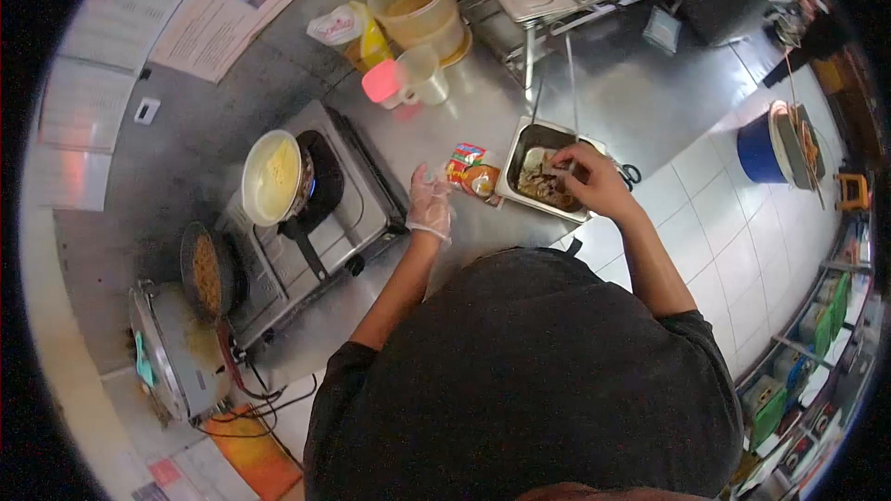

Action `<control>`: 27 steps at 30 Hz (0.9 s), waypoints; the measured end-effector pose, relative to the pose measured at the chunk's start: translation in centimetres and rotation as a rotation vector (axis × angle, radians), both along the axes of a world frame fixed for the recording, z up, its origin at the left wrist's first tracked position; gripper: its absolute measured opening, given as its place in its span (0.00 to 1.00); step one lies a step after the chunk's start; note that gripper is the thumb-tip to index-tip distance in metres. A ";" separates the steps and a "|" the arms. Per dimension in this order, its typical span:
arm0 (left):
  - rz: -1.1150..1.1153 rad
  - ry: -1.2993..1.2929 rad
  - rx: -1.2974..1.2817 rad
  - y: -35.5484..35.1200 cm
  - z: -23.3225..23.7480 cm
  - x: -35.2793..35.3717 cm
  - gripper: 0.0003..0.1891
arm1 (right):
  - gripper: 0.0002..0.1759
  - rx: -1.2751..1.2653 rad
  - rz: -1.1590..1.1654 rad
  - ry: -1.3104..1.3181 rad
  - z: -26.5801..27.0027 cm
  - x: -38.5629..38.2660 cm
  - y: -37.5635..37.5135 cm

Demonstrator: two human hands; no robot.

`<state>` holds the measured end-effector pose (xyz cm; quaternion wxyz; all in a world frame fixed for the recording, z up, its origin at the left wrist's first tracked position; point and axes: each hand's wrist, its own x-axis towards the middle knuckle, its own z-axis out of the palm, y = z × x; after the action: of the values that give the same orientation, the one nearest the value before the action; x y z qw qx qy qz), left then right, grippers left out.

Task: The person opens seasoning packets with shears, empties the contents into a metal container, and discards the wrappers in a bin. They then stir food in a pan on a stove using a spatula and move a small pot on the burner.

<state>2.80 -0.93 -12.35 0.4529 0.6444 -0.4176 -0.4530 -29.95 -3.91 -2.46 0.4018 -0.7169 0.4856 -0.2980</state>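
Tub: steel, boxy [506, 191], dark brown bits plus 1 whitish patch inside, sitting on the metal counter [492, 229]
Tub angle: long axis looks roughly left-right, right end slanting a bit toward the person
Right hand: over the tub [599, 184], fingertips bunched at the food, can't tell if they're pinching any
Packet: red and orange [474, 173], just left of the tub
Left hand: clear glove [430, 207], loosely open beside the packet
Stove: far left [362, 215], 1 blue flame showing
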 end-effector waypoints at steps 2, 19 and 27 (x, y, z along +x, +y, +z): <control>0.008 -0.086 0.023 -0.2 -0.7 -0.2 0.37 | 0.15 -0.130 0.034 0.012 0.2 0.5 -0.1; -0.363 -0.958 -0.294 0.2 7.3 -1.5 0.11 | 0.12 0.026 -0.142 -0.190 2.5 2.3 0.9; -0.556 -1.131 -0.523 3.4 12.7 -1.6 0.13 | 0.09 -0.173 0.034 0.049 8.0 8.6 0.7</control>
<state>1.24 2.44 0.40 0.1727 0.5202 -0.8359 -0.0303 -21.39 -3.17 5.58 0.3312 -0.7642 0.4556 -0.3142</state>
